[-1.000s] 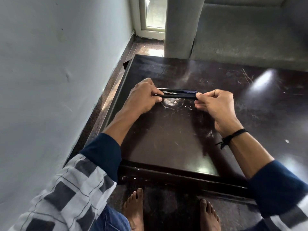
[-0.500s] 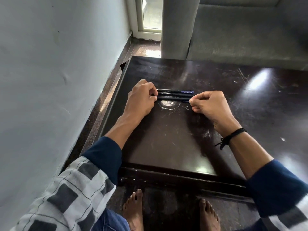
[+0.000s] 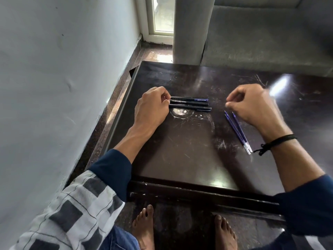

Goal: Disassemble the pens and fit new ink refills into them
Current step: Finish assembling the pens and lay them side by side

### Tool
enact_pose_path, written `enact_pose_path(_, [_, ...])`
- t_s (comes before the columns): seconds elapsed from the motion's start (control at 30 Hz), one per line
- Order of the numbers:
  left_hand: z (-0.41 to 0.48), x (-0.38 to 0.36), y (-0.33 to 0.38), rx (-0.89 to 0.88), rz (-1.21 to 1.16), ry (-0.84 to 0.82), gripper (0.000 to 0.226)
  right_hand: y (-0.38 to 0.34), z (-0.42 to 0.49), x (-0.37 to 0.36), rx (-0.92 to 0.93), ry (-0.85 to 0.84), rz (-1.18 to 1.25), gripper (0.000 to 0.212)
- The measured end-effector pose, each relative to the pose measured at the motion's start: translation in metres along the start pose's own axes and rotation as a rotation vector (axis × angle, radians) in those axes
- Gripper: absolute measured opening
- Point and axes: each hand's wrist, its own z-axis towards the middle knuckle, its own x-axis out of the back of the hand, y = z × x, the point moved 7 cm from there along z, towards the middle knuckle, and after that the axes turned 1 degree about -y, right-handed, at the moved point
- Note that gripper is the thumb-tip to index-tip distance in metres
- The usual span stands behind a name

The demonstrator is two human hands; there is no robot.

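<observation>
The dark, scratched table (image 3: 180,159) carries 3 black pens (image 3: 189,104) lying side by side, with blue refills (image 3: 237,131) lying well to their right.

To your left is a plain pale wall (image 3: 54,78), scuffed in spots. A brown polished floor (image 3: 153,53) runs along its foot, with glare on it near the window (image 3: 163,17). The window is white-framed and sits low in the far corner, daylight coming through. In front of you is a dark glossy table (image 3: 180,159), heavily scratched, with a bright glare patch at its far right. Behind it is a grey sofa (image 3: 270,44), its arm just beside the window.
</observation>
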Motion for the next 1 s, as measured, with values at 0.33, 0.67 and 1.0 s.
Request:
enact_pose_path(0.33, [0.006,0.009,0.002,0.008,-0.137,0.024,0.011,0.025,-0.014,-0.025,-0.168,-0.390,-0.350,0.032])
enact_pose_path(0.67, [0.017,0.032,-0.010,0.067,-0.294,0.132,0.017,-0.040,-0.053,-0.077,-0.070,-0.508,0.033,0.017])
enact_pose_path(1.0, [0.020,0.043,-0.013,0.087,-0.341,0.144,0.011,-0.138,-0.073,-0.140,0.144,-0.388,0.095,0.009])
